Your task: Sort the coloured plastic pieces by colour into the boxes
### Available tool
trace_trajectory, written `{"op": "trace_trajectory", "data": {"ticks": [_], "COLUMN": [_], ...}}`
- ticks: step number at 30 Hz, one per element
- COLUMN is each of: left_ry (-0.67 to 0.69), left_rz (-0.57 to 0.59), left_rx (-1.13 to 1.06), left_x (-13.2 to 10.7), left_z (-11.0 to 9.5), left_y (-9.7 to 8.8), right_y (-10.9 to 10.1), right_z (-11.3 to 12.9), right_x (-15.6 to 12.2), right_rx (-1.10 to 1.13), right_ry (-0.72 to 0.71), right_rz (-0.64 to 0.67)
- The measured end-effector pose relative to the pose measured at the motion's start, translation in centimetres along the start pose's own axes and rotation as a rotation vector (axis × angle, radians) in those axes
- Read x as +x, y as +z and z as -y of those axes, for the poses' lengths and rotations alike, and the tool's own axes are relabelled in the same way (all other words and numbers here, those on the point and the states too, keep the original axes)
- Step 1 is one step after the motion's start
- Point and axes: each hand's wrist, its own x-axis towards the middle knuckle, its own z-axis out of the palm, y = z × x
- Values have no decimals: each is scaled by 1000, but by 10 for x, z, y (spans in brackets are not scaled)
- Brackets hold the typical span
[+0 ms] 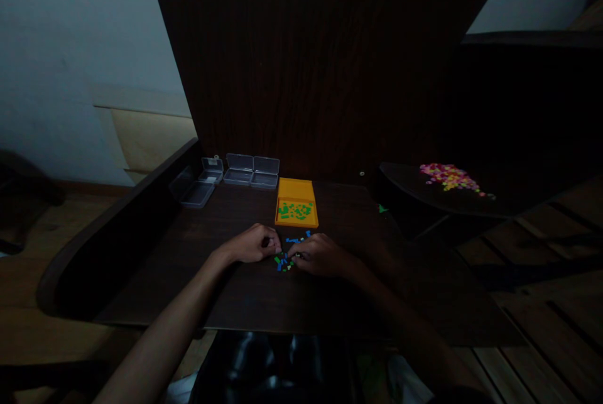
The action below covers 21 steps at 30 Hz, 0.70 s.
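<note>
Small blue and green pieces [281,262], with a few pale ones, lie in a loose pile on the dark table [235,300]. At the pile's left edge my left hand [252,244] has thumb and fingertips pressed together; whatever is between them is too small to make out. From the other side my right hand [323,254] reaches in with curled fingers, its fingertips among the pieces, and its grip is hidden. More blue pieces [293,240] lie just behind the pile. Beyond both hands stands an open orange box [296,225] with many green pieces inside.
Open clear plastic cases stand at the back left: a double one [252,179], a small one [211,171] and a larger one [198,195]. Pink and yellow beads [452,178] are heaped on a dark surface at right. A green scrap [382,208] lies near the right edge.
</note>
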Motion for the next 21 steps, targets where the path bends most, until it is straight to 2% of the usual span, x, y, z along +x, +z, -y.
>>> {"op": "trace_trajectory", "data": {"ticks": [10, 21], "left_ry": [44, 12], "left_rz": [-33, -58], "left_rx": [10, 70], "left_x": [-2, -4], "left_z": [0, 3], "left_y": [-2, -8], "right_y": [20, 11], "right_z": [8, 12], "right_x": [17, 28], "right_rx": [-138, -140], "right_ry": [153, 240], "right_rz": [-17, 81]}}
